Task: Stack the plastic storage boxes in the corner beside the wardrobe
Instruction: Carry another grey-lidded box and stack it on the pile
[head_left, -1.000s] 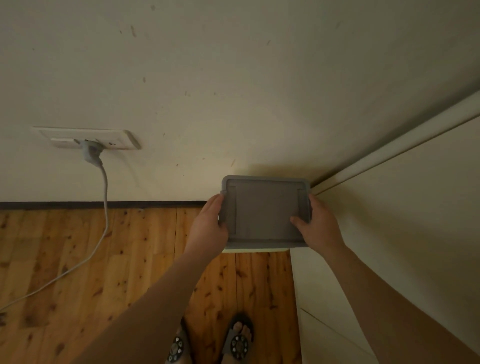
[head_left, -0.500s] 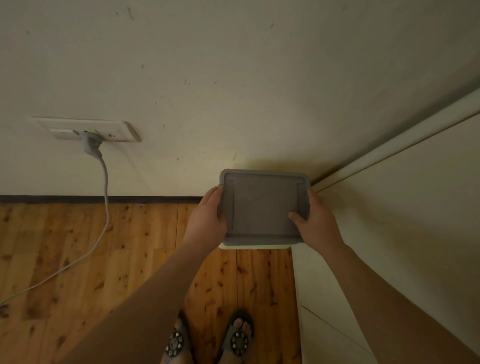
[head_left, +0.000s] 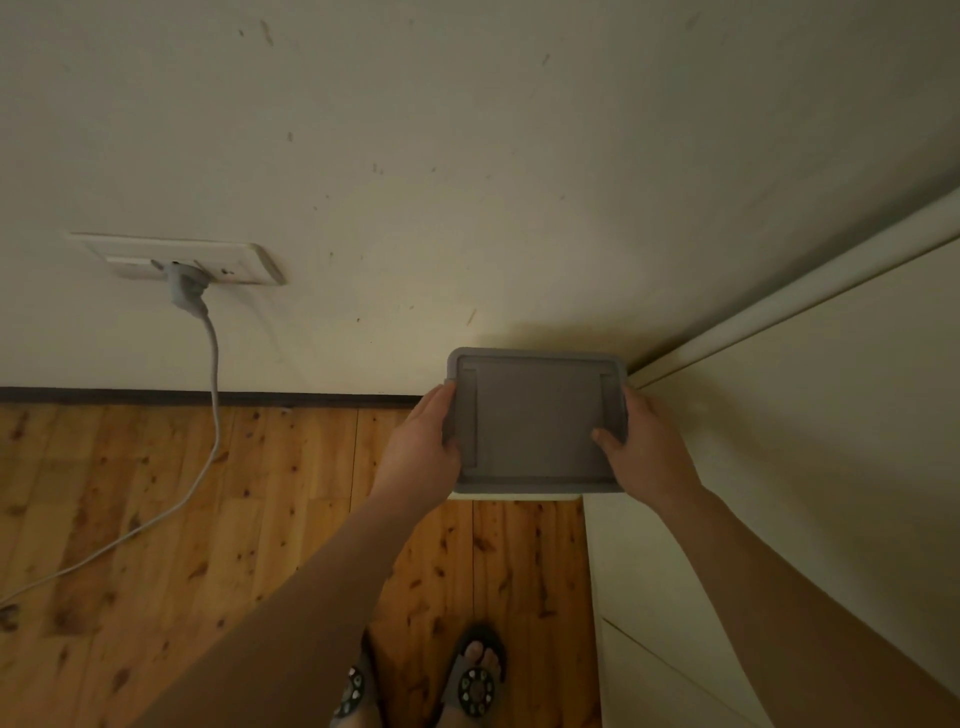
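Observation:
A plastic storage box with a grey lid (head_left: 537, 421) sits in the corner where the wall meets the cream wardrobe (head_left: 810, 441). Only its lid and a pale strip of its front edge show from above; whatever lies beneath it is hidden. My left hand (head_left: 421, 452) grips the lid's left edge, thumb on top. My right hand (head_left: 644, 447) grips the right edge, thumb lying on the lid.
A wall socket (head_left: 176, 257) with a grey plug and cable (head_left: 210, 374) lies to the left; the cable trails over the wooden floor (head_left: 156, 519). My sandalled feet (head_left: 472, 680) stand just in front of the box. The wardrobe runs along the right.
The box and both hands have shifted slightly towards the wall and corner; the grip is the same.

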